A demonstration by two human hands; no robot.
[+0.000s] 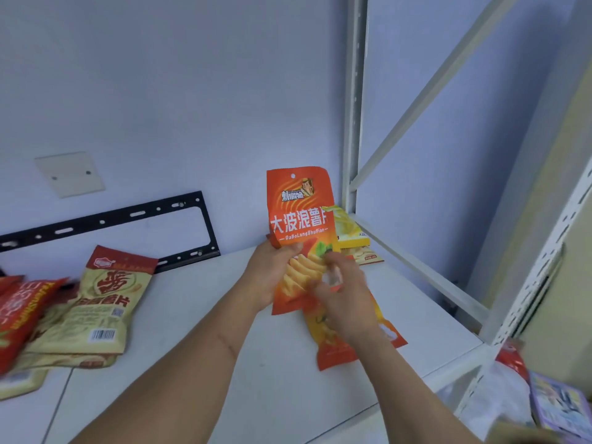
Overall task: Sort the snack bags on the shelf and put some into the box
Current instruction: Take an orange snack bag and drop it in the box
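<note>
This looks like a storeroom or stock area. A white metal shelving unit with a perforated upright [355,100] and a diagonal brace [426,94] stands against a bare pale wall [192,75]. Left of the upright, packaged snack bags [96,302] lie in loose piles on the white shelf board [198,331]. Behind that board, a black slotted mounting bracket [128,216] and a blank cover plate [69,174] sit on the wall.
</note>
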